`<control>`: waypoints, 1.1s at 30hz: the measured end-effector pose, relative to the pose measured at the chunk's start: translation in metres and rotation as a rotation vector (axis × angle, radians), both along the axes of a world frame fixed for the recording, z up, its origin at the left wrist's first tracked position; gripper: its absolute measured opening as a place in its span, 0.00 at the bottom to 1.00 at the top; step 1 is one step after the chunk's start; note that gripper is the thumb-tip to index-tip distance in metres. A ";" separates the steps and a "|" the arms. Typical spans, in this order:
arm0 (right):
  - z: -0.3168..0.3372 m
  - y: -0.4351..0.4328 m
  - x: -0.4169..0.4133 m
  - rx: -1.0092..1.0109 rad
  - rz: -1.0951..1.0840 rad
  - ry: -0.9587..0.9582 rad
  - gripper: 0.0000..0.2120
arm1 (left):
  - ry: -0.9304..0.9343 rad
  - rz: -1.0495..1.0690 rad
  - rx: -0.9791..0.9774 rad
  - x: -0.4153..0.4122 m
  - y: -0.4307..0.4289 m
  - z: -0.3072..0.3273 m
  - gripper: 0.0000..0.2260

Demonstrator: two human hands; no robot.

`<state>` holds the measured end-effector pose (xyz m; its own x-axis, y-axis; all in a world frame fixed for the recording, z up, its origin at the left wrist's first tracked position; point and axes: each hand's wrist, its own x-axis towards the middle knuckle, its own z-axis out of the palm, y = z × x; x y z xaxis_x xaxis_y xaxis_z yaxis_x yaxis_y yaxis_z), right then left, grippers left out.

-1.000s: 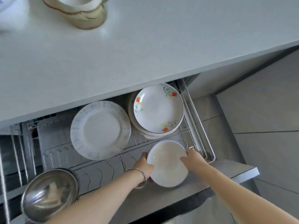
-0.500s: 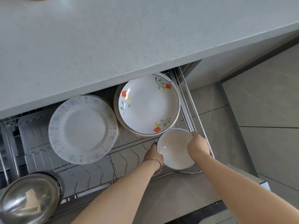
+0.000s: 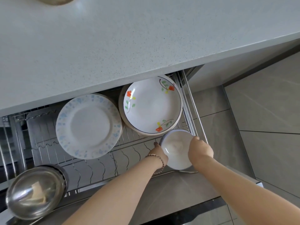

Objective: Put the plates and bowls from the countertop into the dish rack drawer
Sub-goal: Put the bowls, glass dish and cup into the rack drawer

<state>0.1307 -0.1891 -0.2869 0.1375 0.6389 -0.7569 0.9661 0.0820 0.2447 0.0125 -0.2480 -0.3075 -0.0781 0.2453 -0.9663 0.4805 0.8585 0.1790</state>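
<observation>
Both our left hand (image 3: 159, 152) and right hand (image 3: 200, 150) clasp the white bowl (image 3: 176, 150) over the dish rack drawer (image 3: 103, 166), which we judge needs lowering beside the floral plate (image 3: 152, 104).

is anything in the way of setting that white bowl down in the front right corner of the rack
Nothing visible blocks it. Both hands, left and right, hold the white bowl over bare wire rack, just in front of the flowered plates.

Blue-speckled plate (image 3: 88, 126), red-flowered plate (image 3: 152, 104)
</observation>
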 end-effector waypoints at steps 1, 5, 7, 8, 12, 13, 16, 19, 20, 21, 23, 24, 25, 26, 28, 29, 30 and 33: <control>0.006 0.002 -0.002 -0.015 0.026 -0.020 0.18 | -0.002 -0.008 -0.008 -0.002 0.000 0.005 0.28; 0.043 0.006 -0.025 -0.109 0.227 -0.057 0.17 | -0.013 -0.050 0.112 -0.023 -0.011 0.043 0.14; 0.069 0.010 -0.042 -0.122 0.242 0.006 0.16 | -0.024 -0.036 0.259 -0.043 -0.016 0.069 0.10; 0.084 0.013 -0.053 -0.123 0.231 0.054 0.16 | -0.026 -0.005 0.341 -0.055 -0.019 0.084 0.11; 0.156 0.025 -0.105 -0.105 0.228 0.323 0.17 | 0.046 0.122 0.629 -0.128 -0.023 0.151 0.11; 0.174 0.030 -0.121 -0.073 0.226 0.405 0.17 | 0.077 0.148 0.682 -0.148 -0.024 0.168 0.11; 0.218 0.047 -0.182 0.095 0.140 0.704 0.14 | 0.206 0.275 0.773 -0.213 -0.024 0.207 0.14; 0.239 0.069 -0.254 0.095 -0.306 1.053 0.17 | 0.299 0.417 0.788 -0.273 -0.025 0.227 0.15; 0.243 0.078 -0.276 0.067 -0.459 1.106 0.20 | 0.335 0.432 0.782 -0.290 -0.026 0.231 0.14; 0.246 0.086 -0.297 0.032 -0.590 1.125 0.21 | 0.365 0.447 0.772 -0.304 -0.028 0.232 0.13; 0.246 0.100 -0.333 -0.054 -0.845 1.161 0.23 | 0.397 0.478 0.752 -0.329 -0.033 0.234 0.12; 0.242 0.107 -0.343 -0.088 -0.950 1.181 0.24 | 0.403 0.486 0.738 -0.335 -0.035 0.234 0.12; 0.236 0.114 -0.355 -0.111 -1.028 1.204 0.24 | 0.406 0.492 0.728 -0.343 -0.038 0.234 0.12; 0.229 0.119 -0.363 -0.108 -1.084 1.224 0.24 | 0.406 0.496 0.721 -0.348 -0.040 0.233 0.12; 0.215 0.126 -0.372 -0.046 -1.178 1.290 0.20 | 0.396 0.497 0.709 -0.356 -0.047 0.228 0.12; 0.208 0.129 -0.374 0.001 -1.211 1.337 0.15 | 0.386 0.498 0.703 -0.359 -0.051 0.225 0.12; 0.201 0.131 -0.375 0.044 -1.234 1.380 0.10 | 0.369 0.499 0.698 -0.360 -0.054 0.223 0.12; 0.190 0.127 -0.368 0.123 -1.315 1.470 0.09 | 0.309 0.518 0.687 -0.359 -0.065 0.218 0.13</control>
<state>-0.2373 -0.0625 -0.0968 -0.0948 0.7314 -0.6753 -0.1669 -0.6804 -0.7135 -0.3460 -0.3126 -0.0893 -0.5694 0.6210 -0.5387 0.1765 0.7323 0.6577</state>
